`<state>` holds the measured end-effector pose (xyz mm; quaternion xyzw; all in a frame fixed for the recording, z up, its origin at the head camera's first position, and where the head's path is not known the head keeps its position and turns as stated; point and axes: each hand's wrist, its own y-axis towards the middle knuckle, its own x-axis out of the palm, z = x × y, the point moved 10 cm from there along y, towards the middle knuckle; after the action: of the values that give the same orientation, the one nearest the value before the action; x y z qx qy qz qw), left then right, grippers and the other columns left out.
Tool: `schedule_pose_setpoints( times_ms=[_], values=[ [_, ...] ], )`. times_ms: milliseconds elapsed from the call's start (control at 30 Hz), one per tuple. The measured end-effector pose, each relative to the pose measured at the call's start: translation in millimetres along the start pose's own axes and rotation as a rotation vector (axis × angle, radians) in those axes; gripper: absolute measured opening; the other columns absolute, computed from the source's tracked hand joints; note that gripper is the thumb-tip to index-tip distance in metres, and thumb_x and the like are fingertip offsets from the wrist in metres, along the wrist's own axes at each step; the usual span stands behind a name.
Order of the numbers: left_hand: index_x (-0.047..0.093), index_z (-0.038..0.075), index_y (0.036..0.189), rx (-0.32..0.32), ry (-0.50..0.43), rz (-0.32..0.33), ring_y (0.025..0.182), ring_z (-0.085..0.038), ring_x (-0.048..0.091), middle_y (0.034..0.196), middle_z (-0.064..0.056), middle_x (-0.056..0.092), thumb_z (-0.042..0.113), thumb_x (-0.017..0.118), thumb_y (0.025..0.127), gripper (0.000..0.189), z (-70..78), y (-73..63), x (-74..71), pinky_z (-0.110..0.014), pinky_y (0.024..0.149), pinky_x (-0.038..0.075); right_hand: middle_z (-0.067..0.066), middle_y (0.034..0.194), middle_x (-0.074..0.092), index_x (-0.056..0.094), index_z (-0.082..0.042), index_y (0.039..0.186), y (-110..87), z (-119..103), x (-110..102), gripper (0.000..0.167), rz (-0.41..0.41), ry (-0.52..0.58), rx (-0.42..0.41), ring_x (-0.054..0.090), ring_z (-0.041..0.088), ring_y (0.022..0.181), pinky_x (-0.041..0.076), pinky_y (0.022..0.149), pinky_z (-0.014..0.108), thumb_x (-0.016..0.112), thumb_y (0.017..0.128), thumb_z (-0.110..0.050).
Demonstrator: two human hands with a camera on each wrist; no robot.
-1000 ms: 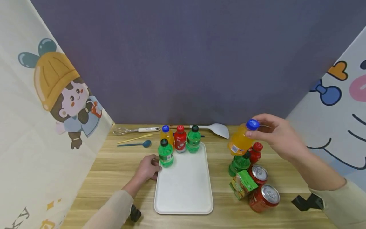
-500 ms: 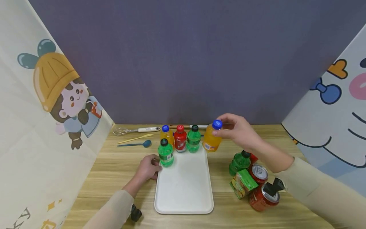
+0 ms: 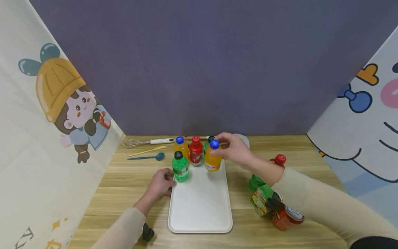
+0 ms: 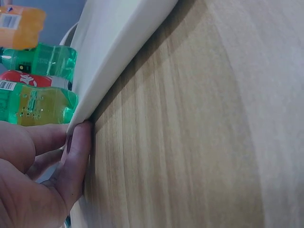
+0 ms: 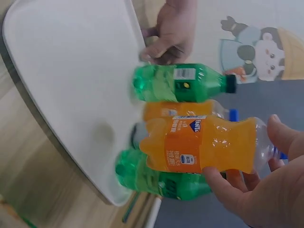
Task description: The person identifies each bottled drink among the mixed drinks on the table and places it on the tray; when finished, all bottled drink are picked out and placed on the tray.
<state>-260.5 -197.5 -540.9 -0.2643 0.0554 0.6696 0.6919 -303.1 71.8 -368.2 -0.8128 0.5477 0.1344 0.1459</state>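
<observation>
The right hand (image 3: pixel 234 148) pinches an orange bottle (image 5: pixel 190 145) near its blue cap, thumb and fingertips at the neck; in the right wrist view its label reads FANTA (the smaller print is unclear). In the head view that bottle is held upright at the centre of the frame, above the far right part of the white tray (image 3: pixel 200 207). The left hand (image 3: pixel 161 182) pinches the tray's left rim between thumb and fingers.

On the tray's far end stand a black-capped green bottle (image 3: pixel 181 171) with a barcode, a second orange bottle (image 3: pixel 183 147), a red bottle (image 3: pixel 196 154) with white printing and another green bottle (image 5: pixel 133 173), partly hidden by the held one. At lower right the right sleeve (image 3: pixel 311 197) blocks part of a green box (image 3: pixel 259 200) and a red can (image 3: pixel 284 219). A whisk (image 3: pixel 155 141) and blue spoon (image 3: pixel 159 156) lie left of centre.
</observation>
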Motion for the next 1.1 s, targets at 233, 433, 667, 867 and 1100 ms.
schedule_pose_setpoints(
  times_ms=[233, 433, 667, 867, 1100],
  values=[
    [0.06, -0.007, 0.127, 0.02, -0.009, 0.0, 0.068, -0.025, 0.067, 0.096, -0.019, 0.063, -0.007, 0.072, 0.084, 0.045, 3.3, -1.5, 0.9, -0.038, 0.052, 0.065, 0.01, 0.121, 0.065, 0.067, -0.009, 0.117, 8.4, 12, 26, 0.035, -0.008, -0.041, 0.016, 0.069, 0.028, 0.1, 0.064, 0.072, 0.038, 0.084, 0.087, -0.017],
    [0.059, -0.006, 0.131, 0.002, -0.033, 0.0, 0.064, -0.024, 0.067, 0.096, -0.019, 0.063, -0.006, 0.072, 0.085, 0.048, -0.2, -1.2, -0.2, -0.038, 0.053, 0.065, 0.009, 0.123, 0.065, 0.067, -0.011, 0.117, 13.8, 17, 43, 0.035, -0.008, -0.058, 0.032, 0.068, 0.029, 0.103, 0.066, 0.072, 0.038, 0.083, 0.087, -0.014],
    [0.06, -0.007, 0.13, -0.011, -0.041, 0.005, 0.065, -0.023, 0.068, 0.099, -0.02, 0.065, -0.006, 0.072, 0.086, 0.046, -3.2, -1.0, -2.3, -0.038, 0.054, 0.065, 0.011, 0.123, 0.064, 0.067, -0.009, 0.116, 20.6, 20, 56, 0.036, -0.004, -0.019, 0.037, 0.067, 0.03, 0.101, 0.066, 0.075, 0.041, 0.084, 0.084, -0.01],
    [0.061, -0.007, 0.129, -0.028, -0.044, -0.001, 0.067, -0.023, 0.069, 0.1, -0.02, 0.066, -0.007, 0.071, 0.085, 0.045, -2.1, -2.7, -3.9, -0.038, 0.055, 0.066, 0.009, 0.12, 0.063, 0.067, -0.01, 0.114, 24.4, 24, 64, 0.035, -0.008, -0.003, 0.043, 0.065, 0.028, 0.097, 0.065, 0.071, 0.037, 0.085, 0.084, -0.01],
    [0.061, -0.006, 0.131, -0.045, -0.067, -0.013, 0.071, -0.023, 0.069, 0.103, -0.019, 0.066, -0.007, 0.071, 0.084, 0.048, -2.9, -3.3, -4.5, -0.038, 0.059, 0.066, 0.008, 0.117, 0.063, 0.065, -0.01, 0.114, 27.6, 28, 70, 0.034, -0.028, -0.001, 0.041, 0.062, 0.028, 0.092, 0.063, 0.066, 0.03, 0.084, 0.085, -0.01]
  ],
)
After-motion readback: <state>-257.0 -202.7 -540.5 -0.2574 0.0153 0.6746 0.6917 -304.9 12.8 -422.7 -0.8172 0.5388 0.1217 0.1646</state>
